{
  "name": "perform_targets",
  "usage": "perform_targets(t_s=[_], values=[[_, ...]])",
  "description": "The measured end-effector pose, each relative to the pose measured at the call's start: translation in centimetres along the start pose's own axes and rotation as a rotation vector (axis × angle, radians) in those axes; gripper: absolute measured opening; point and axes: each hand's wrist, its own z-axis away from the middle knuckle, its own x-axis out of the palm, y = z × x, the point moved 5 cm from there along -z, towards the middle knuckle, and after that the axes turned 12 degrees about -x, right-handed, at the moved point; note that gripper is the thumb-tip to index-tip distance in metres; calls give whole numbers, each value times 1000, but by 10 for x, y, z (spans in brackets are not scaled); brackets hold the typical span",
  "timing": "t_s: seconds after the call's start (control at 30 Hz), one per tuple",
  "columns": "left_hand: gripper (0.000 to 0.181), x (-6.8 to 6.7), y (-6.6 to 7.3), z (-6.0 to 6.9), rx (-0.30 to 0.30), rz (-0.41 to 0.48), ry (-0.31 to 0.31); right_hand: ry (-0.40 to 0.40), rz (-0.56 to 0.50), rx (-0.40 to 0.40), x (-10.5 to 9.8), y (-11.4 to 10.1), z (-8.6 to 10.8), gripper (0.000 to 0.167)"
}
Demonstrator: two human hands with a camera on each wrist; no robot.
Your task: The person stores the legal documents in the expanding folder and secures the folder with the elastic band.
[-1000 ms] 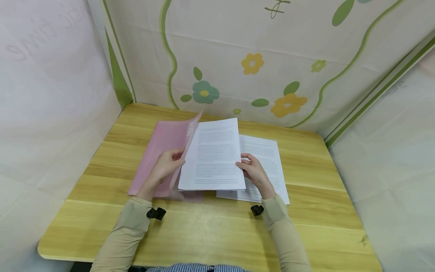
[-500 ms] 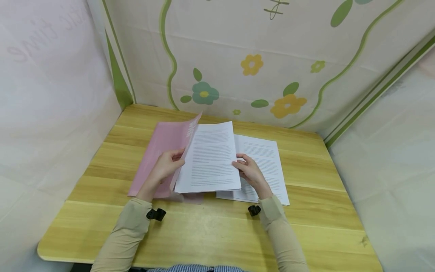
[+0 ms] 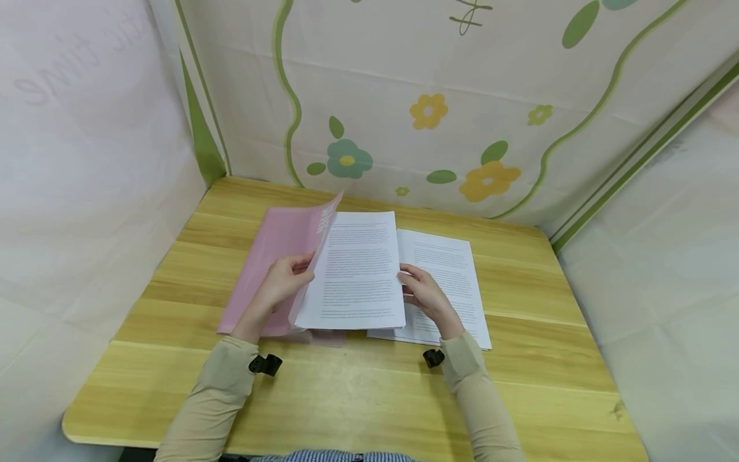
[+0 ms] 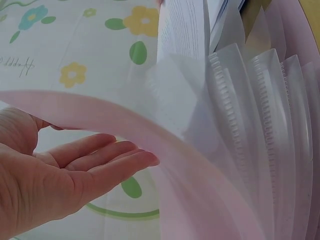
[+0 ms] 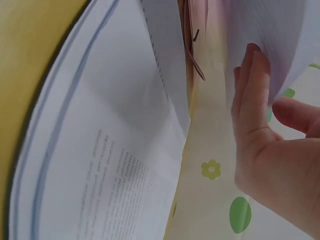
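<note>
My left hand [image 3: 283, 279] pinches the raised edge of a pink display book's cover [image 3: 283, 240]; in the left wrist view the cover passes between thumb and fingers. Clear sleeves [image 4: 267, 105] with perforated edges fan out beside it. With thumb and fingers, my right hand [image 3: 427, 295] grips the right edge of several printed sheets [image 3: 360, 269]. These sheets are lifted over the display book, their left edge against its raised cover. In the right wrist view the sheets [image 5: 280, 35] bend between thumb and fingers. Whether they sit inside a sleeve is hidden.
A second stack of printed paper [image 3: 450, 289] lies on the wooden table [image 3: 369, 398], below and to the right of my right hand. A white cloth wall with printed flowers [image 3: 430, 110] rises behind the table's far edge. More cloth walls flank both sides.
My right hand has brought the printed sheets left and slightly toward me, closer against the pink cover, and they now stand straighter. The left hand and the second stack have stayed put.
</note>
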Motion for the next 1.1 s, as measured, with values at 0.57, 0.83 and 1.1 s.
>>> perform_targets(t_s=[0.57, 0.83, 1.1], values=[[56, -2, 0, 0, 15, -19, 12, 8, 25, 3, 0, -6, -2, 53], [56, -3, 1, 0, 25, -18, 11, -13, 1, 4, 7, -12, -4, 53], [55, -2, 1, 0, 37, -13, 7, -26, -41, 3, 17, -13, -8, 53]])
